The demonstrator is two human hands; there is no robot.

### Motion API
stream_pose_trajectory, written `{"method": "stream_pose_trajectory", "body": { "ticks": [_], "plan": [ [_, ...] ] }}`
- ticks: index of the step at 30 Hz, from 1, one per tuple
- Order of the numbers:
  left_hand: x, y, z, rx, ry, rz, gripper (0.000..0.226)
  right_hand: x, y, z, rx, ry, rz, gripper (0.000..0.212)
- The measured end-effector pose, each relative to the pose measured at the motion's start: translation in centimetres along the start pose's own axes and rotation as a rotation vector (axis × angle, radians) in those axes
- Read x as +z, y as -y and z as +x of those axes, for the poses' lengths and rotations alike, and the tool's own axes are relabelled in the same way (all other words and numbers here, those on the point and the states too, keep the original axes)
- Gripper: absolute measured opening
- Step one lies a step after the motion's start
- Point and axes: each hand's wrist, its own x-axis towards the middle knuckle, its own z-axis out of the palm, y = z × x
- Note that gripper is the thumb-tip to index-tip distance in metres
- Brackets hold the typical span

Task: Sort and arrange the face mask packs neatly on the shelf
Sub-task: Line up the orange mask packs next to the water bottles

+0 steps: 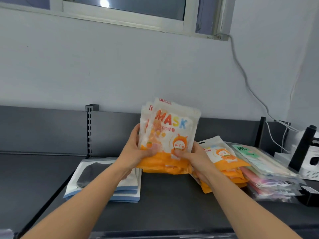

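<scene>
Both hands hold a bundle of orange-and-white mask packs (170,128) upright above the dark shelf (164,204), lettering "MASK" facing me. My left hand (138,150) grips its lower left side, my right hand (191,156) its lower right, thumbs on the front. More orange packs (224,163) lie stacked flat to the right. A stack of blue-edged packs with black masks (93,175) lies to the left, partly hidden by my left forearm. Pastel "FACE MASK" packs (262,168) are piled further right.
A dark back panel with a slotted upright (89,130) runs behind the shelf. At the far right stand a black post (303,147), a white device (312,163) and a small black box (310,195). White cables (245,80) hang down the wall.
</scene>
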Motion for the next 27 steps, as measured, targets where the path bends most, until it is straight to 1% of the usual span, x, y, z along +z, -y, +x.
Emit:
{"method": "stream_pose_trajectory", "body": {
  "ticks": [1,2,4,5,8,10,11,13,15,16,17,19,20,21,22,25,27],
  "plan": [
    [-0.1,0.2,0.0,0.018,0.043,0.049,0.092,0.2,-0.2,-0.1,-0.036,-0.014,-0.017,0.091],
    [-0.1,0.7,0.0,0.020,0.084,0.089,0.093,0.3,-0.6,-0.2,-0.055,-0.011,-0.035,0.086],
    [0.1,1.9,0.0,-0.016,0.159,0.100,0.099,0.6,-1.4,-0.6,-0.083,0.010,-0.082,0.066],
    [0.2,2.5,-0.1,-0.037,0.183,0.094,0.100,0.8,-1.7,-0.9,-0.084,0.019,-0.118,0.061],
    [0.5,3.1,0.6,-0.066,0.132,0.080,0.095,1.2,-1.9,-0.8,-0.075,0.029,-0.127,0.066],
    [0.5,2.8,1.3,-0.057,0.095,0.031,0.092,1.2,-1.6,-0.1,-0.062,-0.027,-0.084,0.081],
    [0.4,2.7,1.7,-0.066,0.093,0.015,0.092,1.3,-1.4,0.1,-0.060,-0.066,-0.074,0.085],
    [0.0,2.9,2.0,-0.123,0.146,-0.001,0.096,1.3,-1.5,0.3,-0.049,-0.117,-0.091,0.085],
    [-0.3,3.6,1.8,-0.189,0.213,-0.006,0.098,1.5,-2.1,0.1,-0.020,-0.118,-0.100,0.085],
    [-0.2,3.9,1.7,-0.195,0.208,0.021,0.094,1.6,-2.5,0.0,-0.009,-0.115,-0.101,0.087],
    [0.1,3.9,1.6,-0.176,0.176,0.058,0.087,1.7,-2.7,0.0,-0.002,-0.118,-0.103,0.090],
    [0.7,3.6,1.9,-0.105,0.062,0.123,0.074,1.8,-2.7,0.3,-0.021,-0.154,-0.093,0.093],
    [0.8,3.4,2.1,-0.079,0.022,0.141,0.072,1.8,-2.6,0.5,-0.045,-0.177,-0.092,0.093],
    [0.7,3.3,2.4,-0.072,0.015,0.149,0.072,1.8,-2.5,0.6,-0.057,-0.190,-0.097,0.092],
    [0.4,3.5,2.6,-0.089,0.045,0.140,0.074,1.9,-2.5,0.6,-0.057,-0.194,-0.109,0.092],
    [-0.5,4.3,2.5,-0.208,0.228,0.153,0.084,2.1,-3.3,0.6,0.002,-0.169,-0.183,0.086],
    [-0.6,4.6,2.5,-0.238,0.236,0.184,0.081,2.2,-3.5,0.8,0.016,-0.179,-0.198,0.082]
  ]
}}
